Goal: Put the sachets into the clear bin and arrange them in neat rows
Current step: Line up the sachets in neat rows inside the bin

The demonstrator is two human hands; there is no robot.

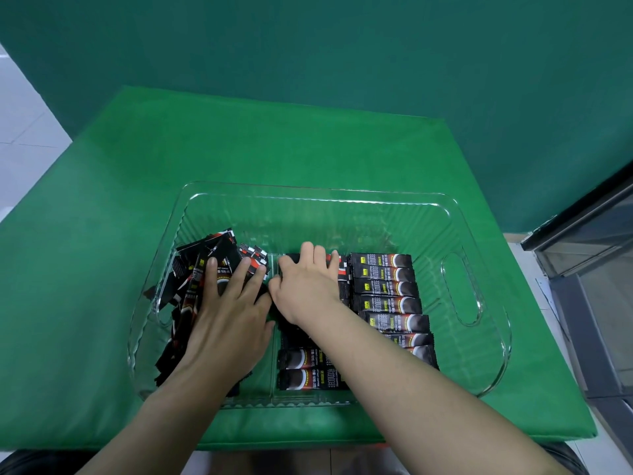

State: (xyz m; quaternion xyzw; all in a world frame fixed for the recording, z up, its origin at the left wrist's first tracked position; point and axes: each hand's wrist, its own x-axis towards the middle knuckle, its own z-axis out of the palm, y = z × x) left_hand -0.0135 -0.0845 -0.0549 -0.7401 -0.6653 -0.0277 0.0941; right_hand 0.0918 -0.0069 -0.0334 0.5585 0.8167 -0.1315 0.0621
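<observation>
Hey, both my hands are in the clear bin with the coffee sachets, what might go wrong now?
The left hand presses flat on the jumbled pile of black sachets; pushing could spill some over the clear plastic bin wall. The right hand, fingers curled over the middle row of sachets, may knock the tidy right-hand row of black sachets askew.

A tabletop (308,149) covered in green cloth is backed by a green wall (342,46); pale floor tiles (20,125) are seen at left.

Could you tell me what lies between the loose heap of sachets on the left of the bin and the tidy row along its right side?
In the head view, the right hand rests on a middle row of sachets there, inside the clear bin.
</observation>
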